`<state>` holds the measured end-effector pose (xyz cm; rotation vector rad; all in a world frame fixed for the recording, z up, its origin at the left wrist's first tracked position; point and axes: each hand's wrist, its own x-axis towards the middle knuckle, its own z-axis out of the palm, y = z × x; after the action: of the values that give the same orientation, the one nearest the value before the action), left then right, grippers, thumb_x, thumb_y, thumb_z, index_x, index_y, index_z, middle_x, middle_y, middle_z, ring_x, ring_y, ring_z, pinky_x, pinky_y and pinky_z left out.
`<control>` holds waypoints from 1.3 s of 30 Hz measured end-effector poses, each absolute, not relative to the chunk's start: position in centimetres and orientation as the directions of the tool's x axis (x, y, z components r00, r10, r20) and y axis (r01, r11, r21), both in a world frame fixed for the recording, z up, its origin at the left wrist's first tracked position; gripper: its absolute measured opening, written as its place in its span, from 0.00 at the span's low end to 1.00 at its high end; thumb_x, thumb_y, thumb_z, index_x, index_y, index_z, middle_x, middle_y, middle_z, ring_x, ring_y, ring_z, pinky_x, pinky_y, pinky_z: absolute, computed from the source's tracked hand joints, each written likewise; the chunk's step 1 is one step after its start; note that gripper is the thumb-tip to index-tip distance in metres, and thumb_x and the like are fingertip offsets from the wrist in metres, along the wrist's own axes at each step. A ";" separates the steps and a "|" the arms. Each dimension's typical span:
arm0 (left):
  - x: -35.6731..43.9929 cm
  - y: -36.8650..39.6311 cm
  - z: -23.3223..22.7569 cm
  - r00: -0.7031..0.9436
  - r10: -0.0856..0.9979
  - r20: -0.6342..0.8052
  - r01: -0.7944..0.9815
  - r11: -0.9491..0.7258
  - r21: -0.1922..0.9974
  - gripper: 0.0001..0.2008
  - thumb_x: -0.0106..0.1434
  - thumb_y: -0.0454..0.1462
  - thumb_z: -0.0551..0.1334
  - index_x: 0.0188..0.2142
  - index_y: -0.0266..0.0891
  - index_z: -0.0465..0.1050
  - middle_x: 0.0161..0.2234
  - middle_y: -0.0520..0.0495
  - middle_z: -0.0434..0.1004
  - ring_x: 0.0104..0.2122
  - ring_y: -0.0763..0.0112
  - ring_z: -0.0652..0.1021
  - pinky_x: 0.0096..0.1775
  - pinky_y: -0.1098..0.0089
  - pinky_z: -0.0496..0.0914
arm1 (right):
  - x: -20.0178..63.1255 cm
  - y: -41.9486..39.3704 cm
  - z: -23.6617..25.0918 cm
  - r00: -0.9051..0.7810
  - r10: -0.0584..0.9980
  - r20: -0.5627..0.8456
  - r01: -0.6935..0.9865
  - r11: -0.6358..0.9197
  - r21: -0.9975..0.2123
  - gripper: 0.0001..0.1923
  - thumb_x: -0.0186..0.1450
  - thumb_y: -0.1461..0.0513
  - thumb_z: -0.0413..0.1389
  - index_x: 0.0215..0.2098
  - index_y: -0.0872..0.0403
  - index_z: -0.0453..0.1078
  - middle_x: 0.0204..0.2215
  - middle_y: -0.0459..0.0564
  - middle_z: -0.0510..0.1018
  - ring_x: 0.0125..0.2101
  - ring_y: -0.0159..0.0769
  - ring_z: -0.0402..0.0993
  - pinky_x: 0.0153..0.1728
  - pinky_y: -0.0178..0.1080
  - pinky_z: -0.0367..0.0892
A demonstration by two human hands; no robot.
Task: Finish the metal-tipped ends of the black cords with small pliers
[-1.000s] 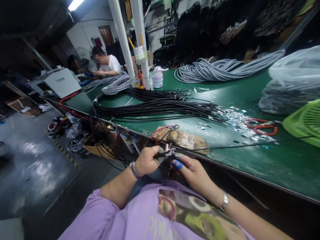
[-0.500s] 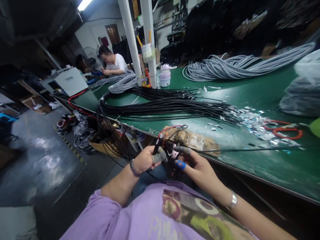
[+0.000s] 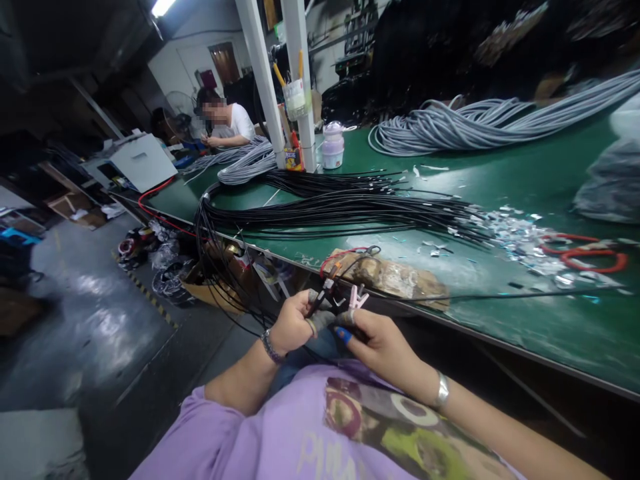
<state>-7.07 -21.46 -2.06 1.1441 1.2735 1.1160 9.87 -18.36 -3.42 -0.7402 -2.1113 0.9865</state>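
Note:
My left hand [image 3: 294, 324] and my right hand [image 3: 377, 341] meet in front of my chest, just below the edge of the green table [image 3: 525, 320]. My left hand pinches the end of a thin black cable [image 3: 320, 303]. In my right hand, fingers with grey and blue fingertip covers grip a small pink-handled tool [image 3: 356, 297] against that cable end. The long black cable [image 3: 500, 294] runs from my hands to the right across the table.
A thick bundle of black cables [image 3: 350, 210] lies across the table and hangs over its left edge. Grey cable coils [image 3: 475, 123], red-handled scissors [image 3: 590, 257], foil scraps, a brown packet [image 3: 395, 275], white posts [image 3: 300, 80]. Another person [image 3: 225, 123] sits at the far end.
The view swung slightly right and up. My hands stayed together at the cable end; the pink tool rose slightly above my right fingers.

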 end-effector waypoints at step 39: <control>-7.3 -16.4 0.3 0.194 0.854 0.483 0.529 -0.506 0.682 0.11 0.57 0.43 0.62 0.26 0.37 0.73 0.23 0.47 0.73 0.26 0.71 0.72 0.32 0.69 0.69 | 13.9 -13.8 -0.8 -0.291 0.947 0.137 -0.010 0.140 -0.990 0.18 0.57 0.48 0.58 0.37 0.52 0.69 0.25 0.46 0.74 0.23 0.33 0.68 0.23 0.35 0.64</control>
<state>-7.30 -16.42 0.31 2.1120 1.2981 1.2296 13.87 -13.81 -0.78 -0.9565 -1.4936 1.3065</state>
